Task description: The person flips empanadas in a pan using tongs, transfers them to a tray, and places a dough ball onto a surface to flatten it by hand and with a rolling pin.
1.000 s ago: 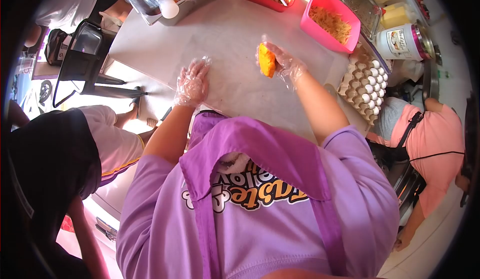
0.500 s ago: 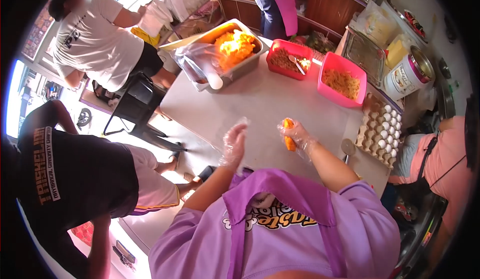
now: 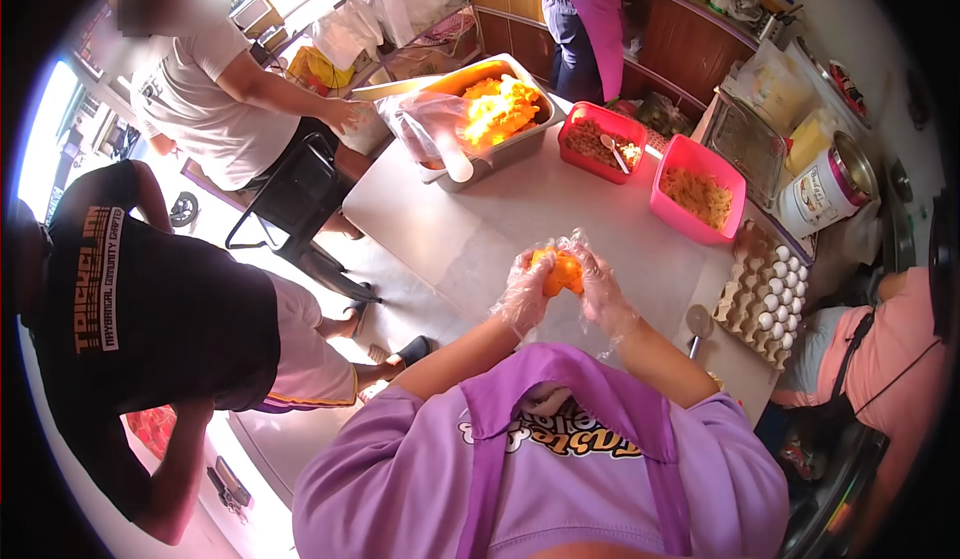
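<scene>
A lump of soft orange dough point(image 3: 563, 273) is held between my two hands over the near part of the table. My left hand point(image 3: 526, 287), in a clear plastic glove, has its fingers curled against one side of the lump. On the other side my right hand point(image 3: 600, 287), gloved the same way, presses it with bent fingers. Farther back, a metal tray point(image 3: 480, 174) holds a big mound of the same orange dough point(image 3: 502, 109), partly covered by a clear plastic bag point(image 3: 425, 124).
Right of the tray stand a red tub point(image 3: 592, 166) with brown filling and a spoon, and a pink tub point(image 3: 690, 221) of shredded food. An egg carton point(image 3: 745, 284) and a round-headed utensil point(image 3: 699, 324) lie at the right edge. Several people stand around.
My left hand, open and apart before, has come right to meet my right hand at the lump. Both now hold it. The person in white at the left has stretched an arm toward the tray.
</scene>
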Motion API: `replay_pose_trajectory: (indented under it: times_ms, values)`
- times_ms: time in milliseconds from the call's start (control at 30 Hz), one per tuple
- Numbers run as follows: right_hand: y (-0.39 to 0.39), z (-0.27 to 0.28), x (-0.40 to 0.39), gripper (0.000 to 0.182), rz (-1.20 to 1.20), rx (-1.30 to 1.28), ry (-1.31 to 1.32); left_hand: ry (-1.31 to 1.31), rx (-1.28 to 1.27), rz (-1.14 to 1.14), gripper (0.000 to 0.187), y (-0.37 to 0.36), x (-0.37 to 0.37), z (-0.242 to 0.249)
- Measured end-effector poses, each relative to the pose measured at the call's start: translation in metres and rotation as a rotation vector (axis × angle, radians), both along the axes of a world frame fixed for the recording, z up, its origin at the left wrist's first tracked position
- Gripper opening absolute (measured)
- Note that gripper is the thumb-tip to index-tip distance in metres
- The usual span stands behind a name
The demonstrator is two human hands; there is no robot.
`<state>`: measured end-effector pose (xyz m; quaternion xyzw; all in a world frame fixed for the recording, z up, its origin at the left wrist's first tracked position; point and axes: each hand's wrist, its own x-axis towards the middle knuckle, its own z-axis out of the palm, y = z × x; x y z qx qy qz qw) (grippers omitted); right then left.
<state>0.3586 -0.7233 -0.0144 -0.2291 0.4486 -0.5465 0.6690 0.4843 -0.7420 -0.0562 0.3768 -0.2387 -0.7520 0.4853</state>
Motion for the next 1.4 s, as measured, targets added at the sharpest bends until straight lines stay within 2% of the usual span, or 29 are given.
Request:
replay_pose_trajectory:
  times_ms: [33,100,133,167,200,233,267,300,333,433,467,500,533,600,633,700,767,933,1033,1100,1167,1233,1267,1300,1333,1367,1400]
  values:
    - [0.001,0.004,0.0,0.043,0.01,-0.003,0.001,0.001,-0.003,0.01,0.032,0.002,-0.002,0.0]
    - [0.002,0.008,0.001,0.033,-0.005,0.144,0.098,-0.04,-0.169,-0.01,0.035,0.002,-0.003,0.001]
    - [0.001,-0.001,-0.001,0.033,0.0,0.141,0.098,-0.106,-0.122,-0.017,0.041,0.004,-0.004,0.006]
    - [0.0,-0.012,-0.004,0.028,0.004,-0.15,0.359,-0.106,-0.124,-0.013,0.041,0.002,-0.001,0.02]
    - [0.0,-0.024,-0.007,0.023,0.007,-0.443,0.616,-0.033,0.184,-0.202,0.046,-0.005,0.006,0.034]
    - [0.001,-0.019,-0.008,0.023,0.01,-0.443,0.617,0.043,0.493,-0.39,0.053,-0.009,0.012,0.042]
    - [0.004,-0.006,-0.009,0.022,0.097,-0.588,0.783,0.356,0.552,-0.503,0.056,-0.013,0.018,0.033]
    - [0.006,0.006,-0.01,0.02,0.186,-0.734,0.946,0.357,0.554,-0.501,0.056,-0.015,0.018,0.024]
    - [0.007,0.014,-0.009,0.022,0.239,-0.874,0.945,0.41,0.517,-0.496,0.056,-0.016,0.017,0.024]
    - [0.011,0.015,-0.006,0.026,0.207,-0.99,1.088,0.441,0.439,-0.497,0.05,-0.011,0.018,0.02]
    - [0.012,0.011,-0.003,0.026,0.204,-0.985,1.087,0.213,0.092,-0.425,0.04,-0.003,0.014,0.018]
    - [0.011,0.004,0.002,0.031,0.081,-0.911,1.068,-0.015,-0.253,-0.346,0.031,0.002,0.012,0.017]
    - [0.012,0.005,0.008,0.036,-0.043,-0.833,1.047,-0.016,-0.249,-0.358,0.031,0.001,0.009,0.015]
    - [0.015,0.009,0.015,0.04,-0.107,-0.789,1.097,0.39,0.101,-0.201,0.016,-0.006,-0.002,0.011]
    - [0.016,0.012,0.016,0.045,-0.157,-0.757,1.143,0.391,0.111,-0.229,0.016,-0.006,-0.007,0.014]
    - [0.015,0.006,0.014,0.042,-0.174,-0.778,1.203,0.266,0.172,-0.129,0.007,-0.008,-0.009,0.022]
    - [0.014,0.006,0.015,0.046,-0.22,-0.825,1.282,0.231,0.146,-0.135,0.009,-0.008,-0.01,0.022]
    - [0.013,0.017,0.014,0.036,-0.18,-0.932,1.344,0.392,0.174,-0.142,0.01,-0.012,-0.007,0.022]
    - [0.016,0.02,0.016,0.034,-0.165,-0.899,1.391,0.47,0.224,-0.11,0.014,-0.012,-0.016,0.02]
    - [0.013,0.025,0.016,0.031,-0.208,-0.972,1.383,0.463,0.128,-0.143,0.018,-0.006,-0.012,0.032]
    - [0.015,0.028,0.017,0.029,-0.252,-0.996,1.28,0.499,0.16,-0.207,0.022,-0.011,-0.011,0.035]
    - [0.013,0.022,0.018,0.027,-0.288,-1.011,1.317,0.467,0.343,-0.202,0.021,-0.007,-0.013,0.043]
    - [0.013,0.021,0.017,0.026,-0.23,-0.94,1.255,0.531,0.175,-0.265,0.023,-0.01,-0.017,0.023]
    - [0.014,0.02,0.015,0.025,-0.173,-0.866,1.19,0.536,0.174,-0.272,0.023,-0.009,-0.017,0.017]
    - [0.013,0.018,0.016,0.025,-0.176,-0.863,1.197,0.287,0.105,-0.266,0.022,-0.002,-0.015,0.035]
    - [0.012,0.017,0.019,0.024,-0.166,-0.71,1.064,0.038,0.036,-0.258,0.022,0.001,-0.014,0.046]
    - [0.012,0.015,0.019,0.022,-0.156,-0.559,0.928,0.04,0.037,-0.266,0.022,0.001,-0.013,0.046]
